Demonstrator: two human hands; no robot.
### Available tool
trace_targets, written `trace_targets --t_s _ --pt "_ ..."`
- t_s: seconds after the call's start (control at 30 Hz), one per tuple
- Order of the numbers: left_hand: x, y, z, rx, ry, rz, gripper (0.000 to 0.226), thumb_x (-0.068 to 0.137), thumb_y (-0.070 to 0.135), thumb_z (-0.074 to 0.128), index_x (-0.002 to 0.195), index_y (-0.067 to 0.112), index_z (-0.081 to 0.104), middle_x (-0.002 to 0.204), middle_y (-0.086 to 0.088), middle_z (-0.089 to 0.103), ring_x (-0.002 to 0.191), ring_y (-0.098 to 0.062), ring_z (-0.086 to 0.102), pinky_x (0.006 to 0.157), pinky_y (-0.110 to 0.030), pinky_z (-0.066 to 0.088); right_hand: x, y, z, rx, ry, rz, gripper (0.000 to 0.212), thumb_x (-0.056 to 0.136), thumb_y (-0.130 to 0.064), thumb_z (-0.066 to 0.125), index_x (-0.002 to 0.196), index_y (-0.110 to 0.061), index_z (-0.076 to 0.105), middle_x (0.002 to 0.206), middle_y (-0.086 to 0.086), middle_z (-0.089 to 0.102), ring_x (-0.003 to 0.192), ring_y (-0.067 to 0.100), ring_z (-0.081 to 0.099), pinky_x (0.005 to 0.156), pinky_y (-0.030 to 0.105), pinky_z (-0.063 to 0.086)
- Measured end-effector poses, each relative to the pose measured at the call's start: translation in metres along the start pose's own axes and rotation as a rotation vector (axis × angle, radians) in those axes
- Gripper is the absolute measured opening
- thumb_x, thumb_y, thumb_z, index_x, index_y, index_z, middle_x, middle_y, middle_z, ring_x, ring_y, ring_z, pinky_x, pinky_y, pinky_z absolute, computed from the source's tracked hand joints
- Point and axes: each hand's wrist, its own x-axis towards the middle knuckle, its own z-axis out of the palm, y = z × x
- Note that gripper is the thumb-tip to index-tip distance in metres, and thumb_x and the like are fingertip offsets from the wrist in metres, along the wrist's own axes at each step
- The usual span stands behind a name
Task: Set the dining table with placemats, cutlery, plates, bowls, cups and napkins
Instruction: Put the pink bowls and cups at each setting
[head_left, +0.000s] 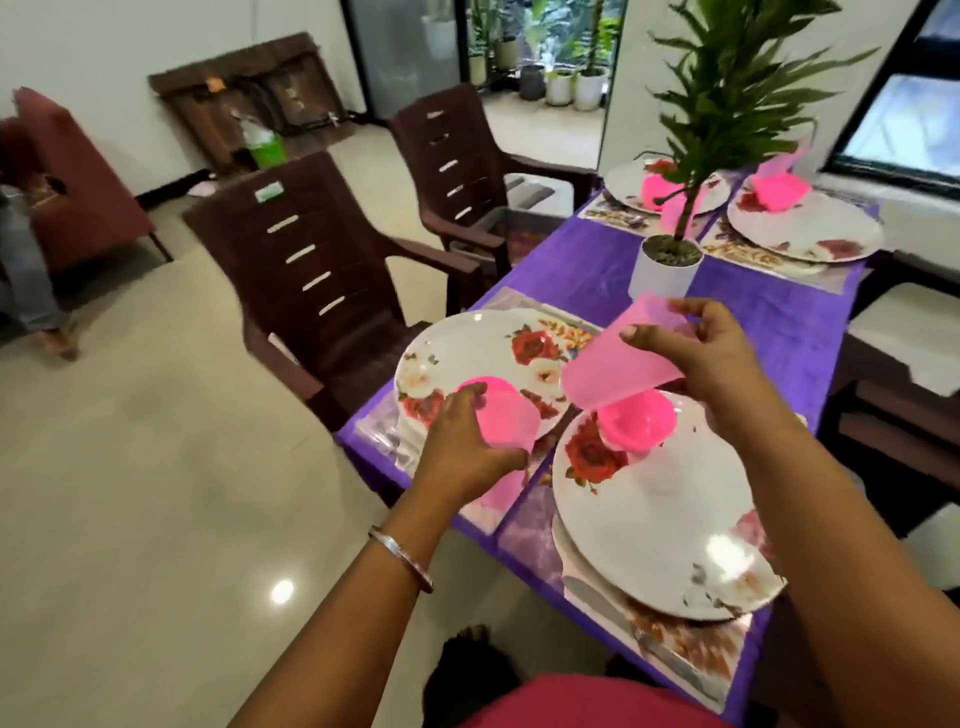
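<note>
My left hand (470, 447) grips a translucent pink cup (506, 418) over the near-left floral plate (452, 358), where a pink bowl (485, 387) sits partly hidden behind the cup. My right hand (701, 364) holds a second pink cup (618, 371), tilted on its side above the pink bowl (636, 418) on the near-right plate (660, 530). Both plates lie on patterned placemats (691, 649) over a purple tablecloth (587, 270). Cutlery (613, 613) lies beside the near-right plate. Two far plates (810, 228) carry pink bowls with pink napkins.
A potted plant in a white pot (665, 270) stands mid-table, just beyond my right hand. Two brown plastic chairs (311, 270) stand along the table's left side. Another person's leg (26, 275) shows at the far left by a red seat.
</note>
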Motion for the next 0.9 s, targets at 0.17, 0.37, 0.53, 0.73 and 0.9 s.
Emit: trace_targets --t_s 0.17,0.37,0.53,0.73,0.9 --pt "0.081 0.014 -0.011 0.006 -0.036 0.114 0.093 0.057 0.025 0.087 0.137 0.021 0.039 0.128 0.001 0.048 0.116 -0.021 0.048 0.097 -0.036 0.043 0.071 -0.005 -0.005 -0.021 0.264 0.001 0.067 0.057 -0.041 0.086 0.112 -0.03 0.049 0.127 0.008 0.05 0.104 0.024 0.061 0.083 0.045 0.056" --pt "0.135 0.023 -0.003 -0.024 -0.101 0.187 0.09 0.06 0.023 0.086 0.137 0.022 0.039 0.126 0.004 0.044 0.116 -0.019 0.048 0.098 -0.035 0.043 0.134 0.008 -0.009 -0.308 0.468 0.017 0.086 0.062 -0.041 0.086 0.133 -0.019 0.045 0.135 0.013 0.036 0.121 0.026 0.046 0.103 0.033 0.038" --pt "0.157 0.027 0.011 -0.038 -0.18 0.21 0.092 0.061 0.025 0.087 0.138 0.024 0.037 0.133 0.002 0.044 0.119 -0.019 0.047 0.1 -0.04 0.044 0.165 0.041 -0.005 -0.478 0.423 0.136 0.096 0.066 -0.038 0.085 0.144 -0.012 0.036 0.14 0.016 0.031 0.13 0.032 0.04 0.107 0.036 0.033" --pt "0.169 0.024 0.018 -0.041 -0.226 0.238 0.091 0.062 0.025 0.087 0.138 0.028 0.037 0.134 0.005 0.044 0.119 -0.017 0.046 0.097 -0.039 0.046 0.183 0.067 -0.013 -0.583 0.401 0.226 0.098 0.068 -0.037 0.084 0.147 -0.013 0.031 0.14 0.015 0.028 0.128 0.036 0.041 0.108 0.043 0.033" --pt "0.174 0.022 0.021 -0.06 -0.233 0.224 0.09 0.062 0.024 0.087 0.137 0.029 0.037 0.136 0.004 0.043 0.121 -0.017 0.044 0.094 -0.032 0.043 0.189 0.076 -0.012 -0.613 0.379 0.246 0.101 0.066 -0.04 0.085 0.147 -0.013 0.031 0.139 0.015 0.028 0.127 0.038 0.041 0.107 0.046 0.036"
